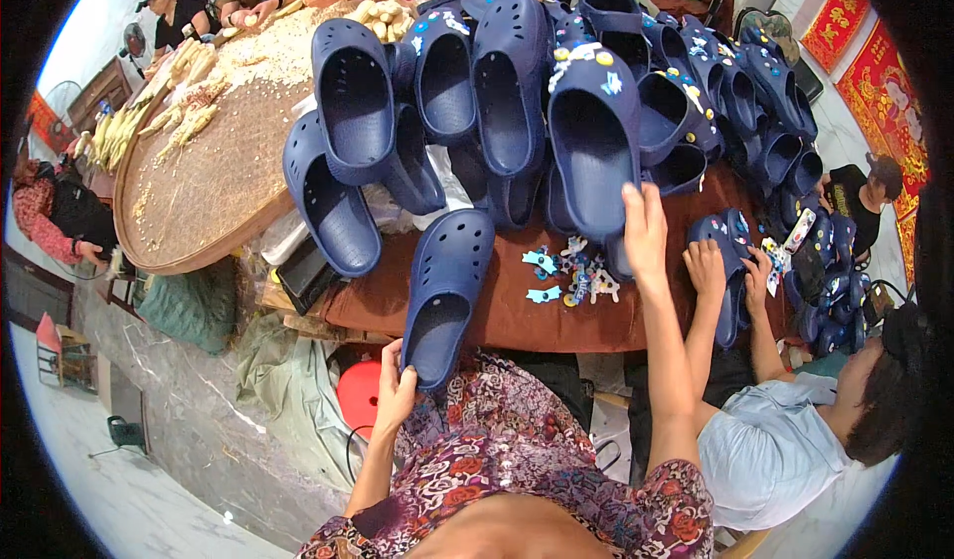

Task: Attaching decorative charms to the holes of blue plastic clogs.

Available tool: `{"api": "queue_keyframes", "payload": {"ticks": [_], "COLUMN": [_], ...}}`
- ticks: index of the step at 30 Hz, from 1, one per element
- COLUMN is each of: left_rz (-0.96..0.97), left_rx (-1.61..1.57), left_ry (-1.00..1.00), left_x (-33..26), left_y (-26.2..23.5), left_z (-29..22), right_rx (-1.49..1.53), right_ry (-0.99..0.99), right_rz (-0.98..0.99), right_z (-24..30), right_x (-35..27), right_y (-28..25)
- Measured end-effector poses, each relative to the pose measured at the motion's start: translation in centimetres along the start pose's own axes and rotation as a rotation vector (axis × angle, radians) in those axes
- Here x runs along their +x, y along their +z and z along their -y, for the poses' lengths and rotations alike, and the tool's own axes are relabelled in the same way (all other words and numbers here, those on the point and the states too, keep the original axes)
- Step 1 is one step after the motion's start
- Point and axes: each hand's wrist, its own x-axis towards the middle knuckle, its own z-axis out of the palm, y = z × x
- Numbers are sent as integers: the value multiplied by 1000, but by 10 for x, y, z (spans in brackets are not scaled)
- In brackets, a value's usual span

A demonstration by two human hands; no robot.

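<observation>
Navy clog (449,279) in left hand (396,390): toe away, axis leaning right.

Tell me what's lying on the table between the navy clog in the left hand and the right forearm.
A small cluster of shoe charms, some light blue, lies between the navy clog and right forearm on brown cloth in the head view.

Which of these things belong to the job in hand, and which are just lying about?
Seemingly part of the job:
plain navy clog, heel in the left hand
charm-decorated clog, heel in the right hand
loose charms on the brown-covered table

Seemingly unrelated:
woven tray
corn cobs
green sack
</observation>
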Motion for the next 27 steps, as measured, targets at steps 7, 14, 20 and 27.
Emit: {"api": "queue_keyframes", "payload": {"ticks": [7, 14, 20, 27], "left_rz": [-123, -168, -168, -167], "left_rx": [126, 308, 69, 190], "left_ry": [-63, -77, -317, -183], "left_x": [1, 1, 2, 11], "left_y": [17, 6, 8, 0], "left_z": [22, 36, 11, 25], "right_rx": [-209, -10, 37, 382], "right_ry": [28, 173, -102, 26], "right_rz": [4, 56, 21, 46], "right_z": [-20, -2, -51, -54], "right_x": [89, 109, 95, 64], "right_y": [22, 55, 70, 87]}}
